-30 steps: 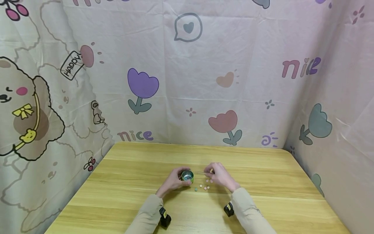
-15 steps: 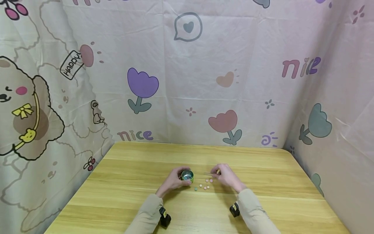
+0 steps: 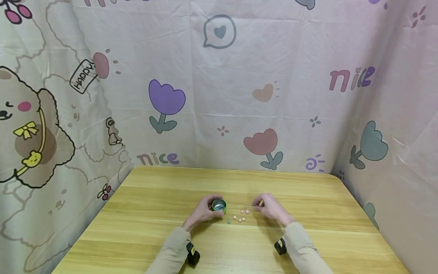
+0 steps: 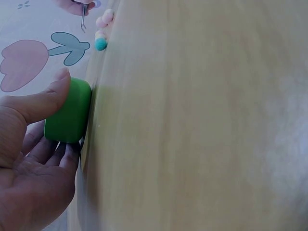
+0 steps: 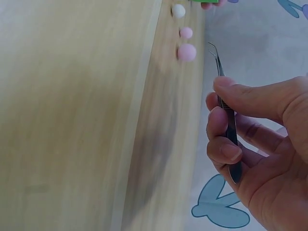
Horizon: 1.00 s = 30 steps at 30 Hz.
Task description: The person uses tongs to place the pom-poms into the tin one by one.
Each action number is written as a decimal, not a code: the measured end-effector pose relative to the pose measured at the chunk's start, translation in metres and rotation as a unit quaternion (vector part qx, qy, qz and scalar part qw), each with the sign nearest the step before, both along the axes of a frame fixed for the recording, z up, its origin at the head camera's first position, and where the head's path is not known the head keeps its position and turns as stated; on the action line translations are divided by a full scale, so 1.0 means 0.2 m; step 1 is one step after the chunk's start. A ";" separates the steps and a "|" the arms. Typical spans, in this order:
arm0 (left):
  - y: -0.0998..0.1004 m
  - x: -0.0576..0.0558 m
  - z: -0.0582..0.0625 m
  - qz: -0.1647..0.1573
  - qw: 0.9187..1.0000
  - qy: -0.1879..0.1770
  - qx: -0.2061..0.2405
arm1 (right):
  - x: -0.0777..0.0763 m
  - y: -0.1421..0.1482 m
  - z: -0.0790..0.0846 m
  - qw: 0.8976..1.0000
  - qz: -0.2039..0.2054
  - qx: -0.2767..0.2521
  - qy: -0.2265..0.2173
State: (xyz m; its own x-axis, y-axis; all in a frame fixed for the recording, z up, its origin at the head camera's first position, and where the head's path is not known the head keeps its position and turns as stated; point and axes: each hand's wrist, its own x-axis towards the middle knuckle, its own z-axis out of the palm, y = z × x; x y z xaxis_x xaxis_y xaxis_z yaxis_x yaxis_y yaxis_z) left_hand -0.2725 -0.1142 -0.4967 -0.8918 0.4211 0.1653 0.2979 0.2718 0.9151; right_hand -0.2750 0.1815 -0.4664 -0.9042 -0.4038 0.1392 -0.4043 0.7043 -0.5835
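Note:
My left hand (image 3: 203, 211) holds a small round green tin (image 4: 72, 113) on the table, thumb on one side and fingers on the other. Its inside looks shiny, with something bluish at the bottom, too small to make out. In my right hand (image 3: 272, 208) is a pair of slim metal tweezers (image 5: 232, 127), pinched between thumb and fingers. Their bent tips point left toward the tin and stand slightly apart with nothing between them. Between the hands lie several small balls: a larger pink ball (image 5: 186, 52), a white ball (image 5: 178, 11), a teal ball (image 3: 229, 221) and other pale ones.
The wooden table (image 3: 164, 190) runs back to a printed cloth backdrop (image 3: 222, 83), with cloth on the left and right too. A black wrist camera (image 3: 193, 257) sits by the left sleeve and another black camera (image 3: 280, 246) by the right.
My right hand has drawn right, away from the tin, and slightly toward me, carrying the tweezers. My left hand and the tin have stayed put, and so have the balls.

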 end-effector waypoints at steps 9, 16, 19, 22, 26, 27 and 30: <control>0.00 0.00 0.00 0.003 1.000 0.001 -0.001 | 0.00 0.02 -0.01 1.000 -0.004 0.017 -0.001; 0.00 0.00 0.00 0.002 1.000 0.003 -0.001 | 0.00 0.03 -0.01 1.000 0.008 0.018 0.002; 0.00 0.00 0.00 0.001 1.000 0.005 -0.002 | 0.00 0.04 -0.01 1.000 0.017 0.019 0.004; 0.00 0.00 0.00 0.001 1.000 0.005 -0.003 | 0.00 0.04 -0.01 1.000 0.018 0.022 0.002; 0.00 0.01 0.01 0.004 1.000 0.002 -0.004 | 0.01 0.04 -0.01 1.000 0.012 0.024 -0.001; 0.00 0.01 0.01 0.005 1.000 0.001 -0.004 | 0.01 0.04 -0.01 1.000 0.012 0.024 -0.001; 0.00 0.01 0.01 0.005 1.000 0.001 -0.006 | 0.01 0.04 0.00 1.000 0.013 0.023 -0.003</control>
State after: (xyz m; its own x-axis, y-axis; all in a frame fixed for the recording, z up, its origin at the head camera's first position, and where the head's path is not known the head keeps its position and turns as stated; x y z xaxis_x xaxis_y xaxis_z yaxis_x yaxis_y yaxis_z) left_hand -0.2704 -0.1134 -0.4945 -0.8960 0.4134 0.1621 0.2967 0.2857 0.9112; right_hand -0.2725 0.1887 -0.4666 -0.8938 -0.4336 0.1145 -0.4198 0.7193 -0.5534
